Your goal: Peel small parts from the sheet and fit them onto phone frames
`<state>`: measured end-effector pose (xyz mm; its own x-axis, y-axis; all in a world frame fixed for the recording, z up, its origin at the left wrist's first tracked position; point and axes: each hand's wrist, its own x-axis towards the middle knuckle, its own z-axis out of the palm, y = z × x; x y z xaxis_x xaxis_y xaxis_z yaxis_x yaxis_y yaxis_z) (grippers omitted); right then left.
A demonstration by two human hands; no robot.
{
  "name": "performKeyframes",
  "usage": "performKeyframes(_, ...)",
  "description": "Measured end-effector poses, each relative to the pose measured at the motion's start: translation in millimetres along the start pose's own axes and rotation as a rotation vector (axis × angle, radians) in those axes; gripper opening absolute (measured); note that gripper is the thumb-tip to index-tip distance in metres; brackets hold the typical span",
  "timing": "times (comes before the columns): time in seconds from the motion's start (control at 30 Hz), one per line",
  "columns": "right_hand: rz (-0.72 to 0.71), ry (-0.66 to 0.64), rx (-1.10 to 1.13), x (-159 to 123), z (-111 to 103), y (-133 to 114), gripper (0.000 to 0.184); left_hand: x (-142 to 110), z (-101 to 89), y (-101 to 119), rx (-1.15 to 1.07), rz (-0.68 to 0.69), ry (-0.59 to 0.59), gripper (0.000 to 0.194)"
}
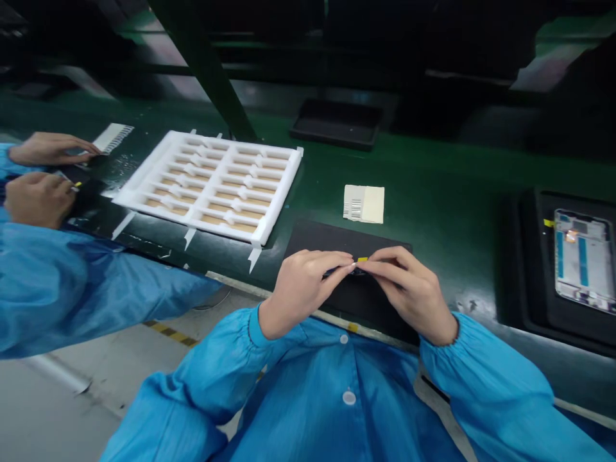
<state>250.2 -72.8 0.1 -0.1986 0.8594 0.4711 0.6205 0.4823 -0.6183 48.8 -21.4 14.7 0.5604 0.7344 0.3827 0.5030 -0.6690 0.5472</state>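
My left hand (pixel 308 279) and my right hand (pixel 411 282) meet over a black mat (pixel 332 239) at the table's front edge. Both are closed, with thumbs and fingertips pinched together almost tip to tip. Between them shows a small dark piece, mostly hidden by the fingers, with a yellow tab (pixel 362 259) at its far side. A tiny white bit shows at the fingertips; its kind is too small to tell. Just beyond the mat lies a cream label sheet (pixel 373 204) with printed barcodes.
On the left stands a white slotted tray (pixel 264 224) taped to the green table (pixel 433 192). A co-worker's hands (pixel 41 199) work beyond it near another label sheet (pixel 113 138). At right, a phone frame (pixel 584 260) rests on stacked black trays (pixel 534 308). A dark tray (pixel 337 125) sits behind.
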Motion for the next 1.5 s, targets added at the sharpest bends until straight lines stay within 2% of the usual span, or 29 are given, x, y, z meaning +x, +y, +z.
performKeyframes(0.1,-0.101,-0.014,-0.194,-6,4,4,0.03,-5,1.0,-5,0.055,0.069,0.048,0.011)
performKeyframes(0.17,-0.127,-0.017,-0.238,-8,4,2,0.031,-13,0.8,-8,0.105,0.165,0.077,0.017)
performKeyframes(0.27,-0.054,-0.029,-0.093,-2,-4,-3,0.022,-23,-0.4,-14,0.183,0.304,0.065,0.028)
performKeyframes(0.33,0.057,0.022,0.026,13,-8,0,0.014,-20,-1.3,-19,0.203,0.331,0.053,0.029)
performKeyframes(0.4,0.168,0.136,0.044,37,-7,16,0.008,-5,-1.7,-29,0.142,0.255,-0.01,0.025)
performKeyframes(0.47,0.244,0.177,-0.021,65,3,43,0.004,19,-1.0,-42,-0.018,0.102,-0.161,0.021)
performKeyframes(0.53,0.274,0.025,-0.091,92,19,72,0.005,45,1.5,-55,-0.203,-0.027,-0.361,0.018)
performKeyframes(0.6,0.282,-0.134,-0.137,112,35,95,0.009,65,5.5,-65,-0.297,-0.097,-0.502,0.016)
performKeyframes(0.73,0.261,-0.238,-0.165,124,54,111,0.014,81,14.0,-74,-0.32,-0.121,-0.582,0.014)
performKeyframes(0.87,0.242,-0.247,-0.155,119,57,109,0.012,82,17.0,-73,-0.314,-0.138,-0.594,0.012)
performKeyframes(0.97,0.255,-0.2,-0.1,116,57,111,0.012,83,16.1,-73,-0.31,-0.145,-0.604,0.012)
performKeyframes(1.13,0.348,0.018,0.063,113,59,114,0.009,85,16.6,-73,-0.311,-0.13,-0.615,0.011)
performKeyframes(1.27,0.393,0.172,0.209,111,54,107,0.012,82,15.4,-71,-0.297,-0.133,-0.588,0.011)
performKeyframes(1.37,0.407,0.283,0.287,108,39,89,0.019,69,6.6,-62,-0.266,-0.133,-0.503,0.012)
performKeyframes(1.43,0.41,0.341,0.333,102,25,67,0.024,55,-2.3,-54,-0.199,-0.103,-0.405,0.014)
performKeyframes(1.5,0.4,0.345,0.326,91,11,40,0.024,38,-10.7,-45,-0.114,-0.038,-0.304,0.018)
